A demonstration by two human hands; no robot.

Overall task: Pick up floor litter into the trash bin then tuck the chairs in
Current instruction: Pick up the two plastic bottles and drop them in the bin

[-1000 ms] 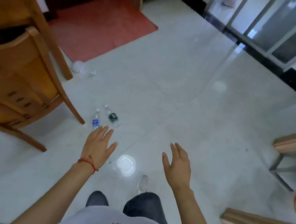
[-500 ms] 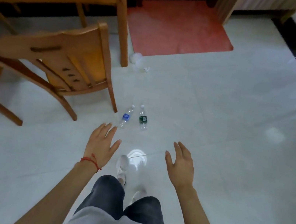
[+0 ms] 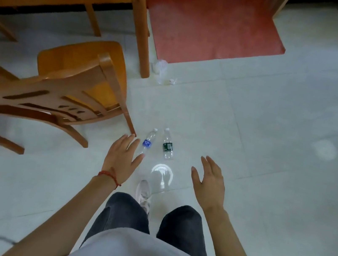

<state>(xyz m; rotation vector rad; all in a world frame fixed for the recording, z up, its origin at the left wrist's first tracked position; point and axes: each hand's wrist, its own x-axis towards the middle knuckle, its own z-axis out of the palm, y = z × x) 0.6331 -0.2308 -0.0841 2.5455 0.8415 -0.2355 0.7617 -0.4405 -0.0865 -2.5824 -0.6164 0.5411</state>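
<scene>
Pale tiled floor [image 3: 250, 140], red mat [image 3: 213, 22] beyond. Left hand [image 3: 122, 160] and right hand [image 3: 210, 183] hovered empty, fingers loosely spread. Blue-label bottle [image 3: 147, 142] lay just past the left fingertips; green-label bottle [image 3: 167, 146] between both hands. Crumpled plastic [image 3: 160, 69] farther ahead by the table leg [image 3: 142, 30]. Chair [image 3: 70, 90] left of the left fingers, pulled out.

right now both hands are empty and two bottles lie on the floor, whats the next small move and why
Probably bend down and lower the left hand onto the blue-label bottle. It lies on the floor just past that hand's fingertips, beside the green-label bottle, and both hands are open and empty. The right hand could then take the green one.
</scene>
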